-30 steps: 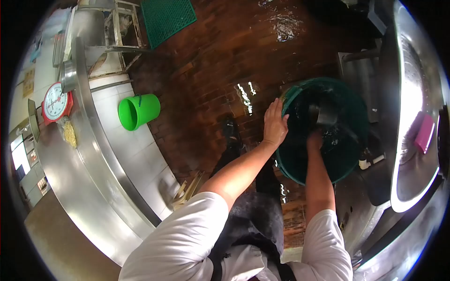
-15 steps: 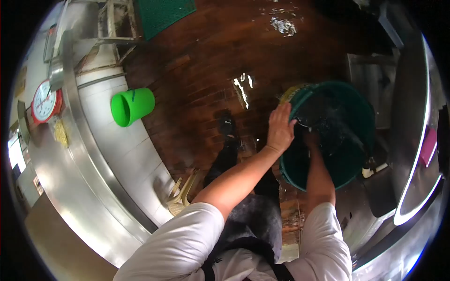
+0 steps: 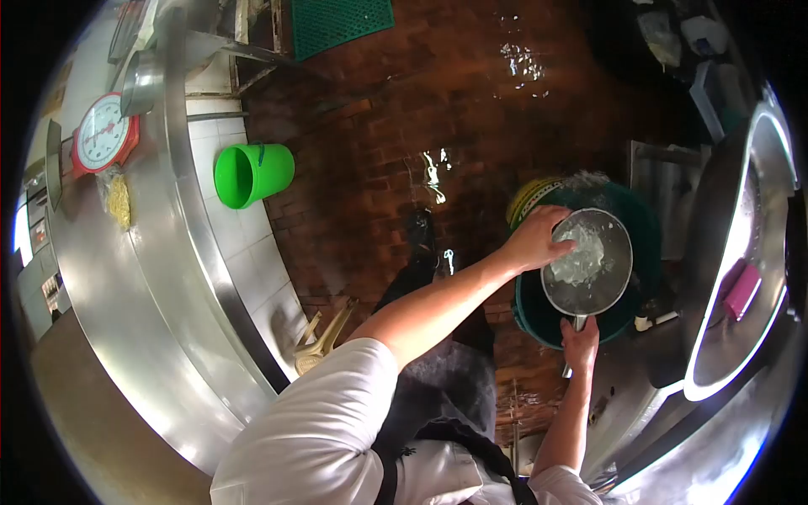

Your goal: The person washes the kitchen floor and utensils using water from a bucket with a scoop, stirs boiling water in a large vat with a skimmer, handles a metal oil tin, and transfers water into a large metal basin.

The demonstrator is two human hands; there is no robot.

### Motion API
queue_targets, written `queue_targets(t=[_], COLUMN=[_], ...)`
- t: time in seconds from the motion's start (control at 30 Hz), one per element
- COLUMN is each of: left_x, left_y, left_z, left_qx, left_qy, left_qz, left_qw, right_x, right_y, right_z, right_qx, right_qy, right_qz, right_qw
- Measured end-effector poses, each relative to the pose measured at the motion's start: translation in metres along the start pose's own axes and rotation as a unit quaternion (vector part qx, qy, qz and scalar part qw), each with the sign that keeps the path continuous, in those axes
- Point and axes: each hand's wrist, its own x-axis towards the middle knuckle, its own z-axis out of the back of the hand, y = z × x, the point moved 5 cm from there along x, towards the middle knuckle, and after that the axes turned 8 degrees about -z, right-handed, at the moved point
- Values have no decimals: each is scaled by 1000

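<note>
My right hand (image 3: 579,341) is closed round the handle of a round metal saucepan (image 3: 613,290) with clear water splashing inside it. My left hand (image 3: 539,240) grips the pan's left rim, its thumb over the inside. The saucepan is above a large dark green tub (image 3: 526,316), hiding much of the tub's inside. A yellow patterned container (image 3: 530,195) shows partly behind the tub's far left side.
A bright green bucket (image 3: 271,172) lies on its side by the tiled wall. On the left steel counter (image 3: 109,311) stand a red scale (image 3: 105,135) and a bag of yellow bits (image 3: 119,202). At right is a large metal basin (image 3: 711,337) with a pink object (image 3: 742,292). The brick floor (image 3: 362,143) looks wet.
My right hand has come up out of the tub, raising the saucepan with water in it. My left hand has gone from the tub's rim to the pan's rim.
</note>
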Motion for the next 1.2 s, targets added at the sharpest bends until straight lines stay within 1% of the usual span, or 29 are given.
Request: queue_targets(t=[0.03, 0.07, 0.1, 0.13, 0.17, 0.2, 0.23, 0.27, 0.3, 0.33, 0.37, 0.4, 0.47, 0.5, 0.53, 0.57, 0.6, 0.63, 0.7, 0.77, 0.83, 0.87, 0.9, 1.0, 1.1, 1.13, 1.2], left_x=[5, 7, 7, 5, 2, -2, -7, -12, -15, -17, -23, -30, -44, -49, -50, -48, -47, -49, -46, -45, -47, -45, -43, -29, -14, -11, -3], left_y=[-9, -24, -33, -40, -42, -38, -28, -10, 8, 17, 27, 49, 112, 140, 150, 159, 182, 212, 263, 235, 258, 272, 280, 300, 305, 305, 300], left_z=[14, 36, 54, 71, 86, 103, 116, 129, 145, 165, 185, 202, 234, 252, 267, 282, 296, 307, 340, 359, 386, 401, 411, 445, 467, 472, 474], left_qx=[-36, -73, -109, -95, -101, -122, -143, -152, -163, -177, -193, -213, -241, -250, -352, -448, -447, -445, -438, -343, -331, -321, -310, -253, -184, -155, -92], left_qy=[15, 32, 48, 6, 4, -7, -17, -36, -55, -85, -116, -157, -241, -284, -316, -345, -361, -377, -441, -467, -499, -504, -503, -487, -467, -460, -444], left_qz=[21, 42, 64, 27, 30, 55, 80, 72, 63, 79, 101, 126, 187, 223, 255, 281, 281, 284, 209, 375, 451, 463, 462, 442, 434, 431, 421], left_qw=[999, 996, 991, 995, 994, 991, 986, 985, 983, 977, 969, 956, 921, 898, 843, 775, 768, 761, 755, 724, 662, 654, 661, 709, 748, 761, 785], right_x=[-10, -33, -48, -50, -52, -59, -66, -69, -68, -60, -52, -45, -31, -24, -15, -14, -2, -4, 0, -4, -5, -3, -2, 2, 9, 10, 14], right_y=[17, 54, 77, 83, 83, 100, 117, 128, 145, 153, 166, 186, 216, 227, 234, 256, 260, 281, 304, 335, 360, 371, 380, 413, 441, 451, 466], right_z=[7, 13, 15, 13, 8, -2, -13, -31, -46, -67, -84, -103, -151, -174, -200, -215, -240, -253, -290, -316, -342, -353, -361, -367, -369, -366, -357], right_qx=[-26, -35, -44, -63, 29, 121, 211, 293, 329, 326, 253, 213, 133, 118, 123, 89, 49, 35, -26, -63, -59, -55, -51, -57, -46, -62, -51], right_qy=[0, 17, 34, 27, 89, 150, 209, 258, 307, 349, 337, 322, 311, 302, 291, 292, 218, 206, 180, 172, 142, 122, 101, 46, 31, 21, -10], right_qz=[1, -45, -91, 14, 5, -4, -15, -34, -35, -28, -31, -23, -49, -17, 21, -7, 151, 144, 162, 161, 182, 216, 250, 321, 367, 385, 416], right_qw=[1000, 998, 994, 998, 996, 981, 955, 920, 892, 878, 906, 922, 940, 946, 949, 952, 963, 967, 970, 970, 971, 967, 962, 944, 929, 920, 908])
